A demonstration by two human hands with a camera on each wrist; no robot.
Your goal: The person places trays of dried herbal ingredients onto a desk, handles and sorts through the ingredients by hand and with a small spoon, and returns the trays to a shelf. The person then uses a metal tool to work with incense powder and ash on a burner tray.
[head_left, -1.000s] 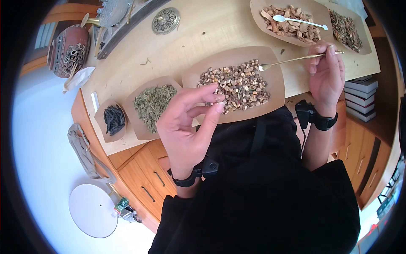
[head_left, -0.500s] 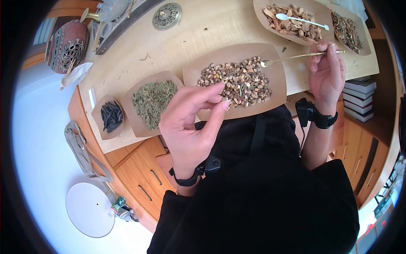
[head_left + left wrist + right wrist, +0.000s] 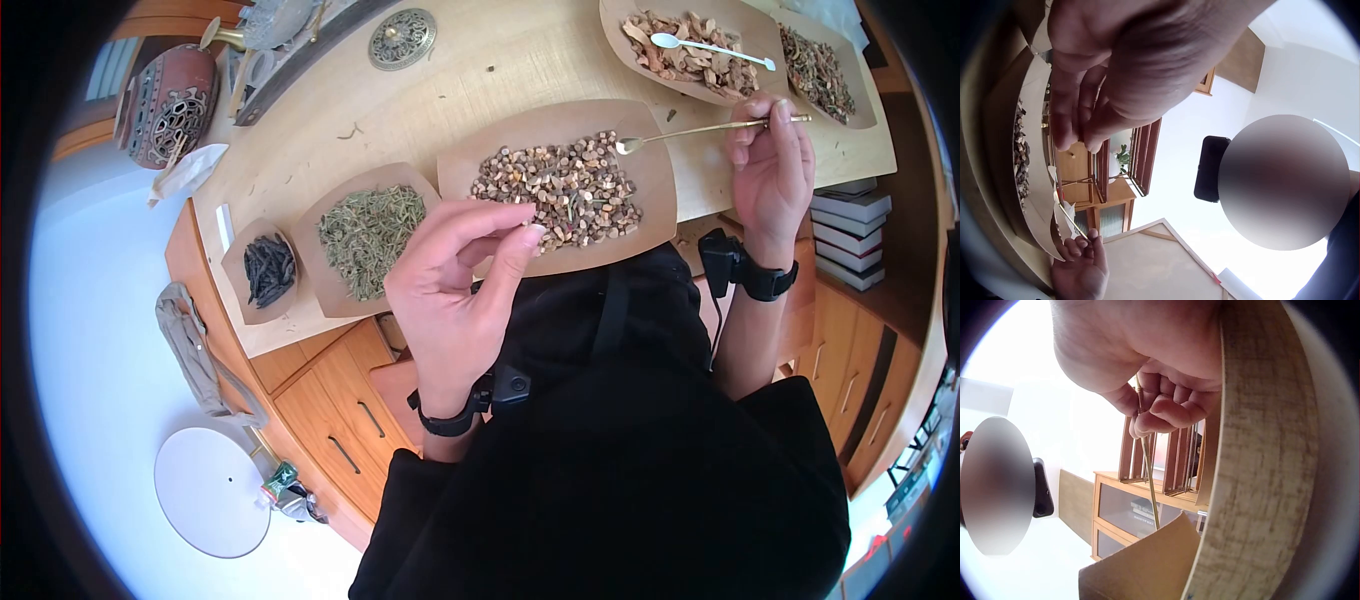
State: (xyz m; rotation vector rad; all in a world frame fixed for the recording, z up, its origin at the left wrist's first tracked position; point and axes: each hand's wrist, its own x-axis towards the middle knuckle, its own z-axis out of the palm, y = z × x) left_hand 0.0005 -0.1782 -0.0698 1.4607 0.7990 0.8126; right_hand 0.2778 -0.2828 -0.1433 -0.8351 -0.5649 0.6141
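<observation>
A slim brass spoon (image 3: 690, 133) is pinched in my right hand (image 3: 775, 175), its small bowl over the right side of a large brown paper tray (image 3: 655, 190). That tray holds chopped, light-and-dark herb pieces (image 3: 560, 190). Over its front left part hovers my left hand (image 3: 450, 275), thumb and index fingertips close together; I cannot tell whether a small piece sits between them. In the left wrist view, the left hand's fingertips (image 3: 1092, 145) point down beside the tray's raised wall (image 3: 1038, 125). The right wrist view shows the spoon's handle (image 3: 1149, 469) running down from curled fingers.
Left of the big tray stand a tray of green dried herb (image 3: 370, 240) and a small one of black pieces (image 3: 268, 272). Bark-like chips (image 3: 690, 65) with a white spoon (image 3: 710, 48) on top fill another tray at back right. A round metal lid (image 3: 402, 40) lies behind.
My left hand has shifted slightly right, and its thumb and index fingertips have drawn closer together. My right hand keeps the brass spoon almost still.
</observation>
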